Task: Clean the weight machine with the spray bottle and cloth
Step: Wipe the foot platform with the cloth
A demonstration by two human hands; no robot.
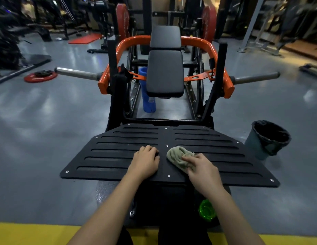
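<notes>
The weight machine has a black ribbed footplate [118, 156] in front of me, a black padded seat [164, 73] beyond it and an orange frame [212, 48]. My right hand [202, 172] presses a crumpled olive-green cloth [177, 156] onto the middle of the footplate. My left hand [145, 161] rests beside it on the plate, fingers curled, holding nothing. A bright green object [207, 212], possibly the spray bottle, sits low under my right forearm, partly hidden.
A dark bin with a black liner [267, 138] stands right of the footplate. A blue roller [148, 96] stands under the seat. Steel bars [78, 74] stick out both sides. A red weight plate [40, 76] lies on the grey floor at left. A yellow strip [30, 234] runs along the bottom.
</notes>
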